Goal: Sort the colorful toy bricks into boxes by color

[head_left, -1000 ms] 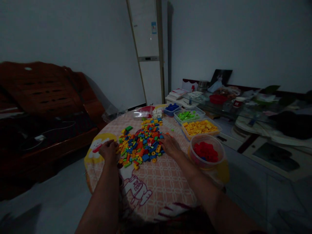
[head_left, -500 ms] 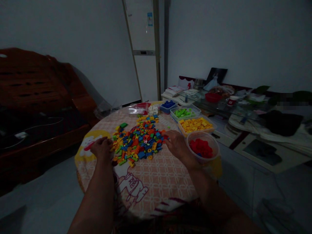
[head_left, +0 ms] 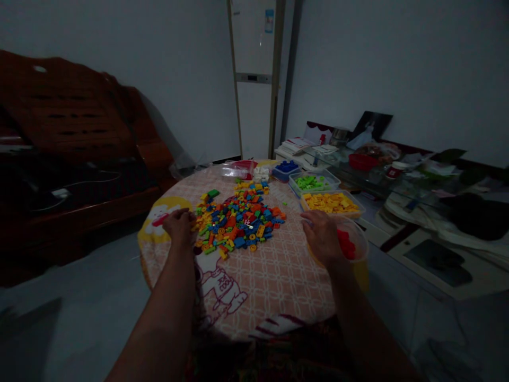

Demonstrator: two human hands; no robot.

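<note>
A heap of mixed building bricks in orange, blue, yellow, green and red is spread over the patterned tablecloth. My left hand rests at the heap's left edge, fingers curled in toward the bricks; what is between them is hidden. My right hand is right of the heap, beside the near left rim of a round clear tub, covering part of it. Its fingers are bent and close together, and I cannot see what they hold. Red bricks lie inside that tub.
Behind the tub stand clear boxes of yellow bricks, green bricks and blue bricks. White bricks lie beside a clear plastic tray at the back. A wooden bench is at left, a cluttered glass-topped stand at right.
My right hand has moved right, from the heap's right edge to the round tub's rim. My left hand stays at the heap's left edge. The view has shifted left.
</note>
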